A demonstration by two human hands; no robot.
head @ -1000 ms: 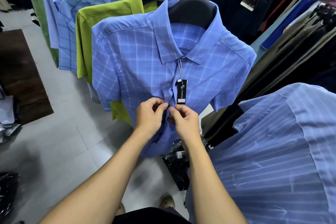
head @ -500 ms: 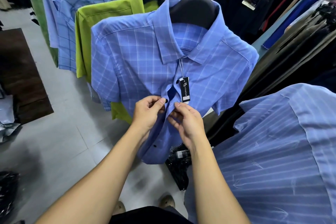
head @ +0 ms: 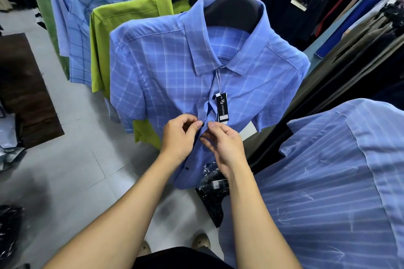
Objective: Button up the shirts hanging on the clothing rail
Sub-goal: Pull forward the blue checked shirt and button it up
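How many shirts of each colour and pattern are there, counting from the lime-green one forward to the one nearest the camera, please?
Blue checked shirt: 1
Lime-green shirt: 1
Blue striped shirt: 1
Total: 3

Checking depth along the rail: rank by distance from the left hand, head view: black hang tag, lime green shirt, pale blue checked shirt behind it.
From the left hand:
1. Black hang tag, just up-right.
2. Lime green shirt, behind, to the left.
3. Pale blue checked shirt, farthest back left.
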